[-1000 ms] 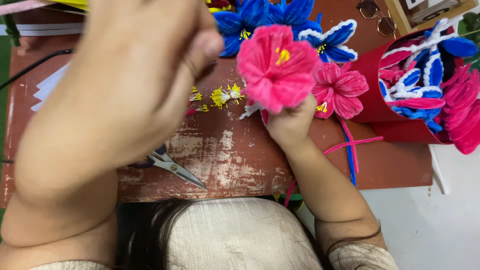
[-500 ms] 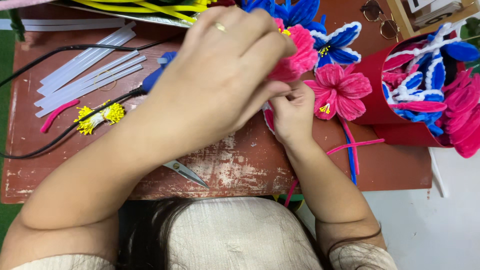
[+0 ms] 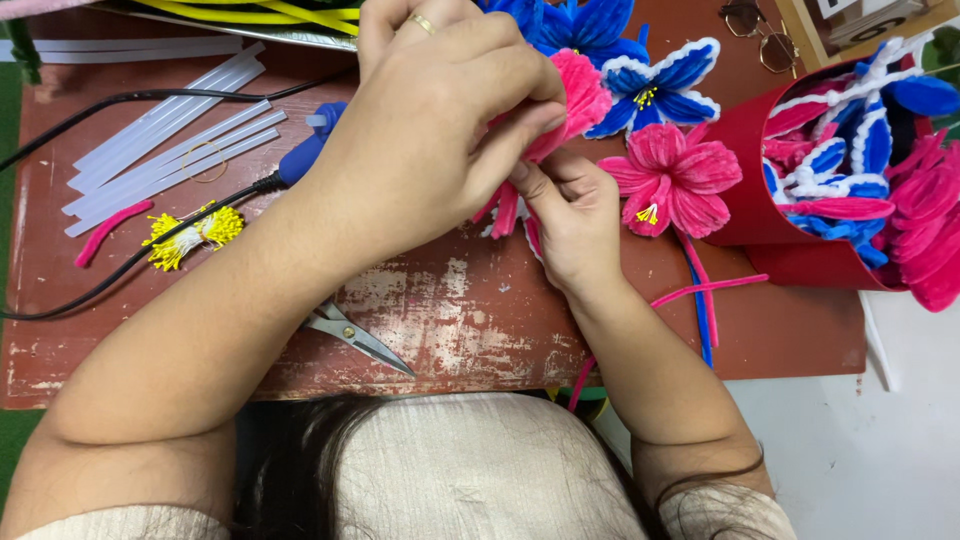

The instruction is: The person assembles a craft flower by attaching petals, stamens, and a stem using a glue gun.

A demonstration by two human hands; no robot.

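My left hand (image 3: 440, 110), a ring on one finger, reaches across the red table (image 3: 440, 320) and pinches the petals of a pink fuzzy-wire flower (image 3: 580, 95). Just below it, my right hand (image 3: 570, 220) grips the same flower from underneath, near its base. Most of the flower is hidden behind my fingers. A second pink flower (image 3: 675, 180) with yellow stamens lies right of my right hand. Blue and white flowers (image 3: 650, 75) lie behind it.
Scissors (image 3: 360, 335) lie under my left forearm near the front edge. Clear glue sticks (image 3: 165, 150), a blue glue gun (image 3: 305, 150) with its black cord, yellow stamens (image 3: 190, 235) and a pink wire piece (image 3: 105, 232) sit at the left. A red holder (image 3: 760, 200) of flowers stands at right.
My left hand has dropped from close to the camera down onto the flower. The flower was held up in my right hand alone and is now low over the table in both.
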